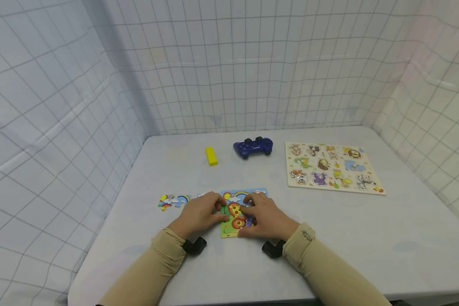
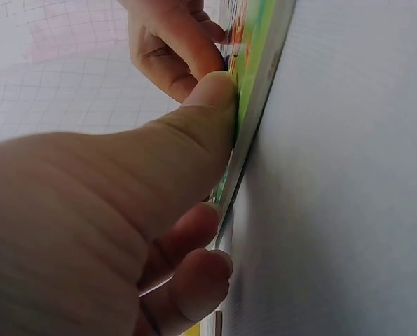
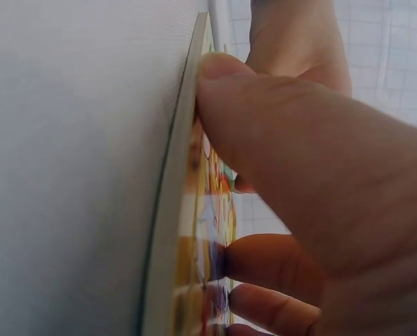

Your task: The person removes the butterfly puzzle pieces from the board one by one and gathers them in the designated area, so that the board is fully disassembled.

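A butterfly-and-snail jigsaw puzzle (image 1: 227, 231) lies flat on the table between both hands. My left hand (image 1: 199, 212) is at its left side. In the left wrist view, the thumb (image 2: 212, 94) touches the puzzle's face near the edge, while the bent fingers stay close to the border. From the right, my right hand (image 1: 269, 219) reaches over the puzzle and hides part of it. Its thumb (image 3: 226, 70) touches the near edge, and its fingertips rest on the picture around a purple part. Left of the left hand lie loose joined jigsaw pieces (image 1: 183, 198), partly covered there.
Farther back are a yellow block (image 1: 211, 156) and a dark blue game controller (image 1: 253, 147). An animal peg-puzzle board (image 1: 330, 168) lies at the right. White grid-patterned cloth (image 1: 252, 85) rises behind the table (image 1: 229, 272) and at both sides.
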`<state>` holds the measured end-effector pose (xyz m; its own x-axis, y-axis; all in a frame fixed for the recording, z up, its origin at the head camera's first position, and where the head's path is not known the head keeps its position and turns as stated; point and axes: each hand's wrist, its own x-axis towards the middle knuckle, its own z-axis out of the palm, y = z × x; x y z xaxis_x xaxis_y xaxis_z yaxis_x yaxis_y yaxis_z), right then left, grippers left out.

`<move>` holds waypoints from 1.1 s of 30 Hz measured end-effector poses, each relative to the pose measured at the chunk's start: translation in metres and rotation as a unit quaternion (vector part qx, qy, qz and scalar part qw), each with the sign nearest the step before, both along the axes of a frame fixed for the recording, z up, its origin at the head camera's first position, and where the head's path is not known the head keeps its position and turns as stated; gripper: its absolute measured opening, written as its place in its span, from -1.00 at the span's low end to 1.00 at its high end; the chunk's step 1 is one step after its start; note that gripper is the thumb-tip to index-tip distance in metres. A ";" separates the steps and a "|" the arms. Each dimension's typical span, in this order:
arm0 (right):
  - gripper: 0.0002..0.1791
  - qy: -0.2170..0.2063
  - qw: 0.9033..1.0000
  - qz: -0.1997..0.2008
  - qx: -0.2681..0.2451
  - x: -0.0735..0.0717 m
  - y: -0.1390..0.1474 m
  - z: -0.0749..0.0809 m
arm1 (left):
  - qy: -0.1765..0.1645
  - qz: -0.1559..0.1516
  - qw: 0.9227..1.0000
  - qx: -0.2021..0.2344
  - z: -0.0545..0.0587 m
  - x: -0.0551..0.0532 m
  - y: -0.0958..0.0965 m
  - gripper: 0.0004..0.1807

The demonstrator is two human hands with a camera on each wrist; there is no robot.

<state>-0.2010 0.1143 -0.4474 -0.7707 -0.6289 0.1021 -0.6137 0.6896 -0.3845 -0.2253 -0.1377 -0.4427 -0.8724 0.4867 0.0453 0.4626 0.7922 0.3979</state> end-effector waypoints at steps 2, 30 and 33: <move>-0.15 0.002 1.000 0.001 0.000 0.000 0.000 0.000 | 0.000 0.001 1.000 0.001 0.001 0.001 0.000 -0.61; -0.15 0.021 1.000 0.004 0.003 -0.004 0.001 -0.004 | -0.052 -0.006 0.998 0.032 -0.005 -0.007 -0.001 -0.59; -0.14 0.017 1.000 0.003 0.006 -0.003 0.001 -0.004 | -0.052 -0.007 0.998 0.036 -0.004 -0.006 -0.001 -0.59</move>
